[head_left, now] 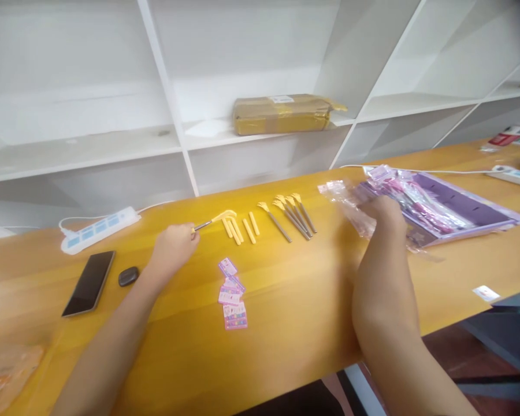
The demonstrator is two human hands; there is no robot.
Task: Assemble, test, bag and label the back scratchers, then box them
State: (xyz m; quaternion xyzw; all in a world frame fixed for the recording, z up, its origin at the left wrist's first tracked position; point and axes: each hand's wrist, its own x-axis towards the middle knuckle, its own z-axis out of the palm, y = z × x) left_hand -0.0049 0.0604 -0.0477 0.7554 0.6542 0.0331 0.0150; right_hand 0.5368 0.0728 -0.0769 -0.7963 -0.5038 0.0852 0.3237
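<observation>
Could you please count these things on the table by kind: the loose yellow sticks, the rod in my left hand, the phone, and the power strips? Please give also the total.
Yellow sticks: 5
Rod in left hand: 1
Phone: 1
Power strips: 2
Total: 9

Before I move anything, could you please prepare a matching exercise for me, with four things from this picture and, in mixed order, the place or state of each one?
1. Left hand
2. Cards
3. Cardboard box
4. Tray

A. On the white shelf
B. Gripping a stick with a yellow tip
C. Purple, with plastic packages inside
D. Pink, partly overlapping on the table

Right pairs: 1-B, 2-D, 3-A, 4-C
</observation>
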